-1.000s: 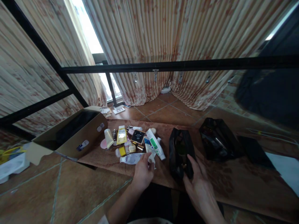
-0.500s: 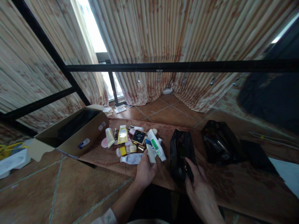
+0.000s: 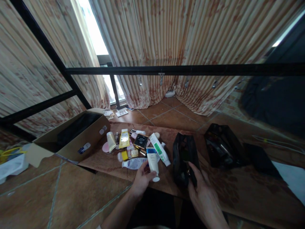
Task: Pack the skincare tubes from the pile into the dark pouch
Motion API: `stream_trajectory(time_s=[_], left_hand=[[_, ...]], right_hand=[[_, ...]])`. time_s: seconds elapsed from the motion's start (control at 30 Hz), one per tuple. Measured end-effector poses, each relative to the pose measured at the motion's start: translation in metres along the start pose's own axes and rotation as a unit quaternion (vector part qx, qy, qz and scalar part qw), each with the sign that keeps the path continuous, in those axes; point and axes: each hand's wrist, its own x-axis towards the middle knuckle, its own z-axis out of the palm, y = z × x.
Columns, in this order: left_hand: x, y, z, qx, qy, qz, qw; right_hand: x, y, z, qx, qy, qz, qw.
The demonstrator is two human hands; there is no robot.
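Observation:
My left hand grips a white squeeze tube with a blue end, its cap pointing toward me. Just beyond it lies a white and green tube. My right hand pinches the near edge of a black pouch, whose top stands open. Left of the pouch a group of toiletries is spread out: a yellow-labelled tube, a cream-coloured tube, a square black compact, a small yellow-lidded jar and a pale lavender bottle.
On the left stands an open cardboard box with something black inside. A second black bag sits to the right on the brown cloth, near a white sheet. A black metal bar crosses in front of the curtains.
My left hand has lifted the blue-ended white tube from the group and drawn it slightly toward me. My right hand stays at the pouch's edge.

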Motion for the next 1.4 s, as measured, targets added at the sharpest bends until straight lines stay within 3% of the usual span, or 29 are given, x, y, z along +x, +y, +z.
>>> stream_trajectory(time_s=[0.33, 0.57, 0.8, 0.93, 1.13, 1.4], left_hand=[[-0.012, -0.007, -0.009, -0.038, -0.009, 0.005, 0.999], [-0.007, -0.014, -0.011, -0.073, -0.081, 0.035, 0.993], [-0.023, 0.009, 0.003, -0.078, -0.166, 0.043, 0.982], [-0.029, 0.016, 0.011, -0.063, -0.163, 0.041, 0.984], [-0.027, 0.009, 0.015, -0.070, -0.144, 0.052, 0.986], [-0.032, 0.018, 0.012, -0.053, -0.171, 0.043, 0.983]], right_hand=[[0.001, 0.008, 0.008, -0.022, 0.013, -0.019, 1.000], [0.001, 0.027, 0.020, -0.043, 0.027, -0.070, 0.996], [0.001, 0.018, 0.015, -0.025, 0.032, -0.036, 0.999], [0.002, 0.026, 0.019, -0.018, 0.021, -0.040, 0.999], [0.004, 0.041, 0.030, -0.029, 0.020, -0.058, 0.998], [0.002, 0.034, 0.027, -0.043, 0.057, -0.066, 0.995]])
